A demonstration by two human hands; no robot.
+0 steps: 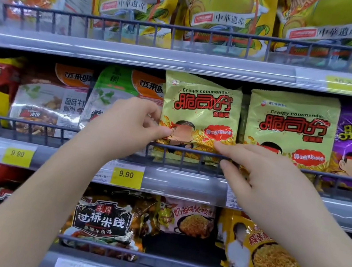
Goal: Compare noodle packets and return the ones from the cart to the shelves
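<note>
Putting-back step. Light-green plastic noodle packet (199,114) stands behind dark wire shelf rail (32,124). Left hand (123,124) pinches its left edge; right hand (267,179), fingers straight, touches right corner. Next, likely: push in, let go.

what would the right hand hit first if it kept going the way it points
Probably the left green packet: the right hand points up-left and its fingers seem to touch that packet's lower right.

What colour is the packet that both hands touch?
The packet is pale green with red lettering, in the head view.
</note>
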